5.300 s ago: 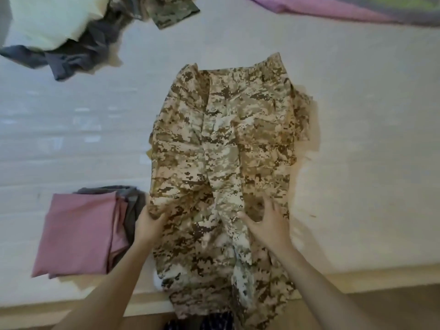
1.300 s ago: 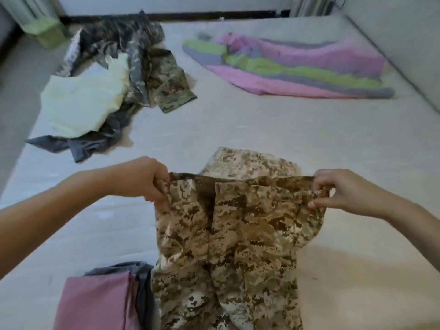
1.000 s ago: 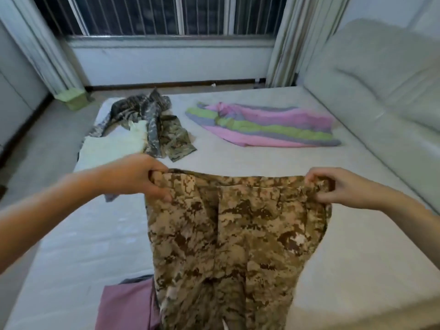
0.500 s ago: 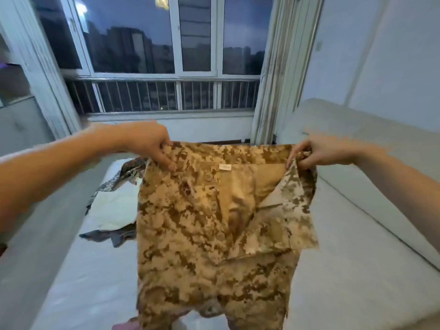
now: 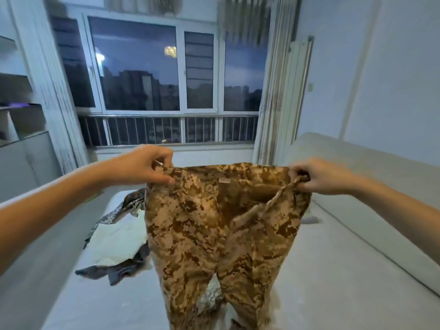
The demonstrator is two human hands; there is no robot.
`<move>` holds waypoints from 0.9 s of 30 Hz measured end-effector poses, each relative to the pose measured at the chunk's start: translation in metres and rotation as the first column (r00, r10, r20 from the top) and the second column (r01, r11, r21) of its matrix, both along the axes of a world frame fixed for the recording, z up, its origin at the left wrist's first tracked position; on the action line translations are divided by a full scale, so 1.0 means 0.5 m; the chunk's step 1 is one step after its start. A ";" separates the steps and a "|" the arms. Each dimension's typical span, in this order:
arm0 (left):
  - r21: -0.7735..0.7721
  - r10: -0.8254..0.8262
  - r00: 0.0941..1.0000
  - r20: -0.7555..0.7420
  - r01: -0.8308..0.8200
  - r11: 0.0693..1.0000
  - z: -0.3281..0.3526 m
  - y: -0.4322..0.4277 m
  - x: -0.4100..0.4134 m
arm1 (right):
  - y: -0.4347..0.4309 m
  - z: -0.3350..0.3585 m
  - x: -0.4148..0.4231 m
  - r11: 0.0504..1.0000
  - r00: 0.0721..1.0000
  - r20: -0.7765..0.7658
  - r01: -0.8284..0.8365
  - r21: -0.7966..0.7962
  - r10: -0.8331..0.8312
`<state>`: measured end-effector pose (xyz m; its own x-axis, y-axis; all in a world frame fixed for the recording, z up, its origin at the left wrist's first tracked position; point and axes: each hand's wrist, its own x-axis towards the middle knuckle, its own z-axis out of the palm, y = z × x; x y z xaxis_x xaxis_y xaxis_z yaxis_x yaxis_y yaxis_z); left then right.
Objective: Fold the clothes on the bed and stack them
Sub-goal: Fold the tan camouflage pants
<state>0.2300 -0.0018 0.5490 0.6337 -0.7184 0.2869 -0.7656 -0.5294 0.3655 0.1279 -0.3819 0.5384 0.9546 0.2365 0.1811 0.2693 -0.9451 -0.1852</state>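
Both hands, left hand [image 5: 145, 166] and right hand [image 5: 316, 176], pinch the trousers [image 5: 221, 234] at the waistband (soft, limp cloth, probably light).

Entry: one person, two limbs recorded in the head view. Left hand [image 5: 147, 166]: uncovered; knuckles and thumb are shown, outlines softened by blur. Left forearm [image 5: 59, 208]: uncovered along the whole length seen, cut by the left frame edge. Right hand [image 5: 320, 177]: uncovered; knuckles and fingers are shown. Right forearm [image 5: 395, 213]: uncovered likewise, slender, cut by the right frame edge.
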 end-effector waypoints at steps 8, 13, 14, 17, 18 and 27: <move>0.464 -0.040 0.992 -0.118 0.091 0.881 -0.030 -0.027 -0.006 | 0.017 -0.025 0.026 0.998 0.984 -0.164 -0.068 0.013 0.069; 0.570 -0.043 0.989 -0.141 0.117 0.813 -0.043 -0.056 -0.018 | 0.029 -0.023 0.020 0.992 0.954 -0.274 -0.125 0.006 0.122; 0.520 -0.046 0.985 -0.169 0.129 0.844 -0.040 -0.058 -0.023 | 0.026 -0.019 0.018 0.991 0.956 -0.262 -0.133 0.003 0.129; 0.319 -0.101 0.970 -0.223 0.170 0.932 -0.026 -0.051 -0.034 | 0.001 0.001 -0.002 0.992 0.970 -0.212 -0.110 0.068 0.122; 0.250 -0.123 0.963 -0.241 0.184 0.951 -0.021 -0.046 -0.039 | -0.009 0.009 -0.013 0.987 0.973 -0.199 -0.095 0.127 0.119; 0.312 0.062 0.993 0.105 -0.092 0.945 0.009 -0.105 0.017 | -0.016 0.028 0.048 0.991 0.988 0.129 0.067 0.114 -0.082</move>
<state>0.2385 -0.0541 0.5535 0.6722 -0.7317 0.1129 -0.7403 -0.6648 0.0994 0.1521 -0.3897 0.5523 0.9343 0.1373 0.3289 0.2281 -0.9395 -0.2556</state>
